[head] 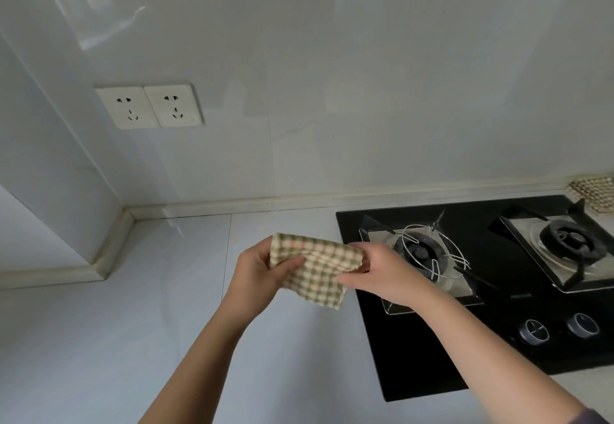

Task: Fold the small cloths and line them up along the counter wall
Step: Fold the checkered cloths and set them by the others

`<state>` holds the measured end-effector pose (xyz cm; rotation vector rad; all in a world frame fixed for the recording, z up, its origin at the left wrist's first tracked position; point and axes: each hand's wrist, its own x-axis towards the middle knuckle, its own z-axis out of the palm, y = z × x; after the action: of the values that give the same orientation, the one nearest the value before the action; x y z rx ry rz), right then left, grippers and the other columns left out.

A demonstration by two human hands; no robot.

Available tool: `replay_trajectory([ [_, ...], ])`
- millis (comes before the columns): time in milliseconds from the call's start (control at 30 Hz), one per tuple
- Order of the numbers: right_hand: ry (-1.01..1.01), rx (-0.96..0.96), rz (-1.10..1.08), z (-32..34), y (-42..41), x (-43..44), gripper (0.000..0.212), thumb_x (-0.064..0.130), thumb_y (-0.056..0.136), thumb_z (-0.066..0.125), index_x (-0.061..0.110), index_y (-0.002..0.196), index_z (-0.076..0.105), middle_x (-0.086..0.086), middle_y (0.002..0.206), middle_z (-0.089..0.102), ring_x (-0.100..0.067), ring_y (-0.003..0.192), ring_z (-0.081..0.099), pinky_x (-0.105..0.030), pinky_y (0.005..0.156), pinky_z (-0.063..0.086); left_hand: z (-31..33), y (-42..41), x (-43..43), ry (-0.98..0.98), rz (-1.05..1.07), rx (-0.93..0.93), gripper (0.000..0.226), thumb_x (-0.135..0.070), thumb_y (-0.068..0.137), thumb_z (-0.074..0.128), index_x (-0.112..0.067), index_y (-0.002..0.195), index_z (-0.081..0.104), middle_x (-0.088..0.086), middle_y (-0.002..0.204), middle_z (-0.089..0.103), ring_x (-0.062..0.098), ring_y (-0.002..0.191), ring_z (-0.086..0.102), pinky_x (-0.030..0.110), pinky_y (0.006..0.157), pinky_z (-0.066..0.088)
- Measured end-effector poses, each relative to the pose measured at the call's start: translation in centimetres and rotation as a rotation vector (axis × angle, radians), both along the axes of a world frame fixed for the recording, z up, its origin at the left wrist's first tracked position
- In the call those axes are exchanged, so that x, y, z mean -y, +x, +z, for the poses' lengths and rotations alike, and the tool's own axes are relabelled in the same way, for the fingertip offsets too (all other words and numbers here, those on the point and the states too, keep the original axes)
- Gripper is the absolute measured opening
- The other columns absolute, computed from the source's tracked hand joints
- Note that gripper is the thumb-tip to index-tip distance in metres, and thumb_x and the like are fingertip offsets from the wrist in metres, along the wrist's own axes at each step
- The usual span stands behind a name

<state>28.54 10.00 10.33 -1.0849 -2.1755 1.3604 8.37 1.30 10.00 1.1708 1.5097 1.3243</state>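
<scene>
I'm holding the cloth [315, 267] up in the air, just left of the hob [415, 350], above the counter [133, 340] and not touching it. My L hand [262, 270] is pinching the cloth's left side, thumb lying across the front and fingers tucked behind. My R hand [382, 270] is clamping the right side, fingers curled round the edge, and it's sitting in front of the hob's left burner as I'm seeing it. The cloth is checked green and cream w/ thin pink lines. It's sagging between both grips w/ a crease across the top, and its lower corner is hanging down toward me. Whether it's already doubled over, I can't tell.

A 2nd cloth [594, 192] is lying at the hob's back right corner, against the wall [365, 91], partly cut off by the frame edge. A wire ring [432, 251] is sitting on the left burner. Two knobs [533, 330] are showing at the hob's front. Sockets [149, 106] are on the wall, well left of the hob.
</scene>
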Motion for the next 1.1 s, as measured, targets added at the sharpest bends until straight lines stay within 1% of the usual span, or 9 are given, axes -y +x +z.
replay_trajectory([
  [67,-0.025,-0.020,-0.063,-0.4,1.1,-0.3,0.015,0.012,0.080,0.070,0.015,0.095,0.067,0.002,0.094,0.072,-0.015,0.093,0.067,-0.039,0.089,0.053,-0.4,-0.5,0.1,-0.010,-0.038,-0.060,0.014,-0.004,0.080,0.072,-0.016,0.082,0.067,-0.008,0.080,0.072,0.008,0.076,0.067,0.017,0.065,0.051],
  [200,-0.014,-0.137,-0.139,0.2,1.9,0.0,0.013,0.006,0.082,0.065,0.019,0.085,0.062,0.003,0.085,0.069,-0.015,0.083,0.065,-0.035,0.079,0.053,-0.5,-0.2,-0.1,0.027,-0.130,-0.225,0.021,-0.003,0.079,0.073,-0.022,0.085,0.067,-0.011,0.080,0.068,0.007,0.075,0.063,0.014,0.071,0.048],
  [300,-0.006,-0.189,-0.141,1.2,2.6,0.6,0.018,0.011,0.082,0.071,0.020,0.097,0.064,0.004,0.094,0.071,-0.011,0.088,0.066,-0.025,0.080,0.052,-0.2,1.1,-0.8,0.045,-0.142,-0.274,0.020,-0.002,0.082,0.070,-0.021,0.078,0.064,-0.009,0.076,0.068,0.007,0.072,0.063,0.018,0.071,0.049],
  [433,-0.017,-0.045,-0.146,1.2,5.8,0.9,0.017,0.016,0.080,0.073,0.018,0.096,0.068,0.000,0.092,0.072,-0.016,0.088,0.069,-0.043,0.087,0.054,-0.3,3.2,-1.0,0.034,-0.148,-0.158,0.028,0.001,0.083,0.068,-0.026,0.078,0.061,0.000,0.080,0.069,0.010,0.074,0.065,0.028,0.070,0.051],
  [600,0.090,0.004,-0.162,2.6,12.0,1.1,0.007,0.020,0.083,0.071,0.018,0.088,0.068,0.000,0.084,0.069,-0.015,0.079,0.066,-0.030,0.073,0.053,1.2,8.9,-1.5,0.347,-0.265,-0.526,0.055,-0.008,0.078,0.076,-0.034,0.115,0.045,-0.015,0.124,0.054,0.005,0.109,0.058,0.017,0.091,0.044],
  [700,0.139,0.019,-0.168,3.6,17.1,1.3,0.008,0.018,0.082,0.072,0.018,0.078,0.065,0.000,0.072,0.063,-0.016,0.064,0.058,-0.018,0.061,0.041,3.1,13.5,-2.4,0.516,-0.391,-0.712,0.039,-0.020,0.081,0.073,-0.030,0.111,0.051,-0.011,0.132,0.046,0.006,0.109,0.054,0.020,0.088,0.045],
  [833,0.180,0.017,-0.203,4.4,25.7,1.8,0.018,0.019,0.081,0.072,0.023,0.069,0.059,0.007,0.062,0.055,-0.003,0.056,0.047,-0.018,0.055,0.034,3.9,21.5,-3.7,0.508,-0.570,-0.762,0.017,-0.038,0.079,0.067,-0.027,0.091,0.060,-0.008,0.125,0.052,0.006,0.108,0.057,0.027,0.087,0.048],
  [967,0.174,0.037,-0.225,5.2,34.6,2.2,0.016,0.018,0.083,0.069,0.016,0.072,0.058,0.006,0.062,0.055,-0.005,0.056,0.049,-0.021,0.054,0.036,3.9,30.5,-5.1,0.448,-0.669,-0.822,0.027,-0.043,0.076,0.069,-0.023,0.094,0.065,-0.014,0.114,0.057,-0.005,0.106,0.053,0.013,0.086,0.042],
  [1100,0.203,0.059,-0.277,6.1,42.5,1.9,0.020,0.017,0.084,0.068,0.017,0.069,0.054,0.006,0.062,0.055,-0.004,0.055,0.048,-0.020,0.053,0.034,4.5,38.3,-7.3,0.313,-0.806,-0.887,0.029,-0.049,0.078,0.066,-0.022,0.087,0.071,-0.016,0.097,0.063,0.000,0.086,0.060,0.031,0.075,0.050],
])
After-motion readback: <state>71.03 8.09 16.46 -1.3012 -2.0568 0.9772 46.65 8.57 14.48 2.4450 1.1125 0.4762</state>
